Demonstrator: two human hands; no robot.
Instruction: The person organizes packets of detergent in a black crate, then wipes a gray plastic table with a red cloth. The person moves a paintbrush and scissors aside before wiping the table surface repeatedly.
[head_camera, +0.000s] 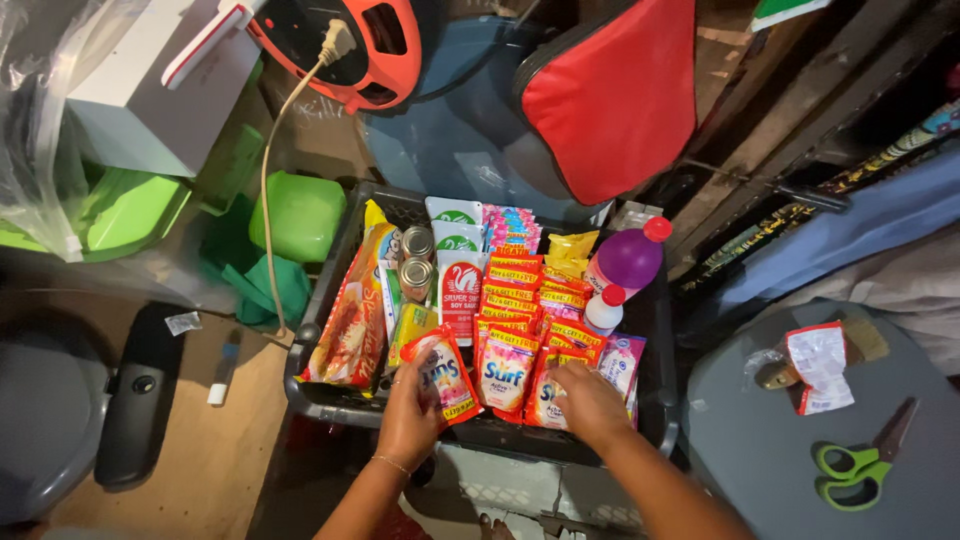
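Black crate (320, 390), open top, packed full. Contents, left to right: long orange-red snack bag (350, 325) along the left wall; two tin cans (416, 262) standing upright, lids up; yellow packet (410, 328) below the cans; red-and-white sauce pouch (460, 295); green-and-white pouches (453, 225) at the far edge; pink sachets (512, 228) beside those; overlapping rows of red-and-yellow sachets (520, 290) through the middle; small yellow packs (570, 250); purple bottle with red cap (630, 258) lying tilted at the right; small white bottle with red cap (604, 310) just below that. Pink detergent sachets (505, 370) lined along the near edge.

Left hand (410, 420) at the near edge of the crate, grip closed from below around the orange-pink softener sachet (445, 372), thumb on the face of the pack, sachet tilted and raised slightly above the neighbours. Thin bracelet on the wrist.

Right hand (588, 405) palm down, fingers spread flat over the pink detergent sachets at the near right; pressing or pinching cannot be told. Sachet under the palm mostly hidden.

Outside the crate: green-handled scissors (850, 465) and an opened red-and-white wrapper (820, 365) on the grey round bench (760, 470) to the right; orange cable reel (385, 40) beyond; green plastic tub (300, 215) to the left.
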